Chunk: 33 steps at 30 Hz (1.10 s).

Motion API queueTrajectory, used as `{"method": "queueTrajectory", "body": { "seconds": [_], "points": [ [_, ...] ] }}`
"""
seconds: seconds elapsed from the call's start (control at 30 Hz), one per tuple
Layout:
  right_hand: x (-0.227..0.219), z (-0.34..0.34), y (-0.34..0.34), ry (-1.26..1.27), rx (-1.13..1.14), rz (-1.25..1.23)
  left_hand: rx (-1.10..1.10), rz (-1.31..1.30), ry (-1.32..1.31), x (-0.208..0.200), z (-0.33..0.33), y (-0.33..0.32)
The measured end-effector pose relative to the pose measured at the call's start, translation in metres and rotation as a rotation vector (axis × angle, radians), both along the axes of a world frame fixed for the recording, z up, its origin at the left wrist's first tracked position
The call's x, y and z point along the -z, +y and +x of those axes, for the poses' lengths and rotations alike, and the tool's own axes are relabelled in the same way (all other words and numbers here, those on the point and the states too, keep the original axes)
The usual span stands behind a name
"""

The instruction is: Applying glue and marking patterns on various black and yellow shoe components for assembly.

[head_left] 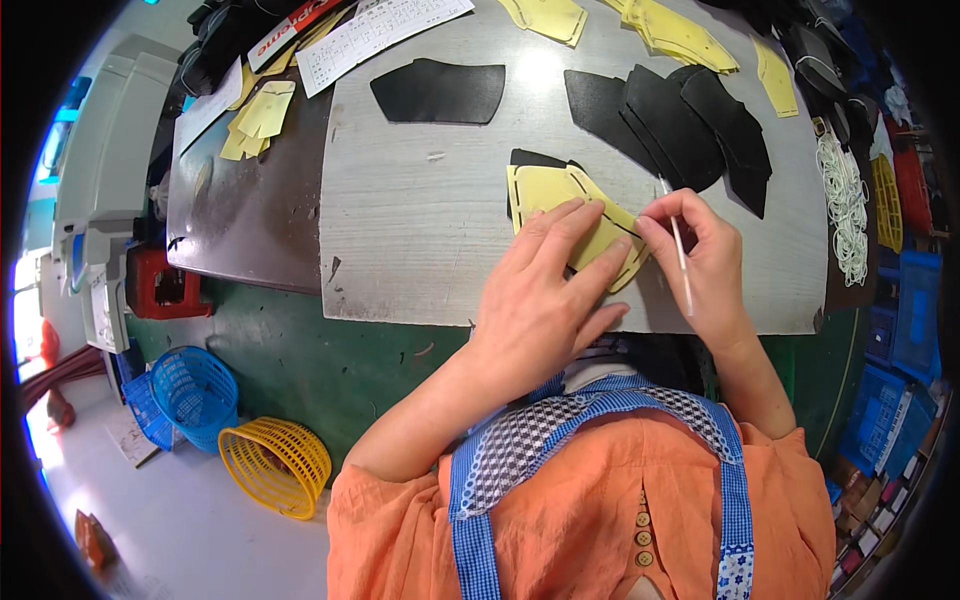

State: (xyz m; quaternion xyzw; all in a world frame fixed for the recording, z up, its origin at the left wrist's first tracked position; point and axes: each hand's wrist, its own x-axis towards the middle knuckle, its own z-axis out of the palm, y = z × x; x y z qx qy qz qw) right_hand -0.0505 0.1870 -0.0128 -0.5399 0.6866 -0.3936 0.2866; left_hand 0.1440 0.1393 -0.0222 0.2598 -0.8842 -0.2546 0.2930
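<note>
Board [400, 250]: pale grey, wood-grained, over green surface [300, 325]
Template [600, 235]: curved yellow card, over flat black piece [540, 157], near board's front edge
Left hand [545, 295]: spread on template
Right hand [712, 265]: gripping slim white stick [681, 252]
Floor [200, 530]: yellow latticed plastic basket [306, 450], left of board

Print on red strip [315, 12], white sheet [376, 45]

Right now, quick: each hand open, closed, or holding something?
Left hand: open, spread over the yellow template, nothing gripped.
Right hand: closed, holding a thin white stick beside the template's edge.
</note>
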Motion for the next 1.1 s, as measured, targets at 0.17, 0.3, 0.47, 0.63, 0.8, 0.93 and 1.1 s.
{"method": "queueTrajectory", "body": {
  "seconds": [0.17,0.3,0.47,0.63,0.8,0.93,1.1],
  "points": [
    [-0.014,-0.006,-0.008,0.386,-0.128,-0.162,-0.035,-0.038,-0.139,0.001,-0.001,0.001],
    [-0.024,-0.009,-0.036,-0.172,-0.028,-0.17,-0.048,0.001,-0.142,0.0,-0.002,0.001],
    [-0.013,0.019,-0.077,0.005,-0.315,-0.206,-0.028,0.005,-0.141,-0.001,-0.001,-0.001],
    [0.004,0.026,-0.108,0.299,-0.42,-0.32,-0.009,0.0,-0.168,-0.002,-0.002,-0.001],
    [-0.019,0.0,-0.078,0.182,-0.259,-0.139,-0.03,-0.066,-0.197,0.002,-0.001,-0.002],
    [-0.022,-0.007,-0.035,0.229,-0.289,-0.003,-0.049,-0.056,-0.189,-0.001,0.0,-0.006],
    [-0.015,-0.003,-0.003,0.291,-0.44,-0.237,-0.01,0.005,-0.19,-0.009,0.0,-0.023]
  ]
}}
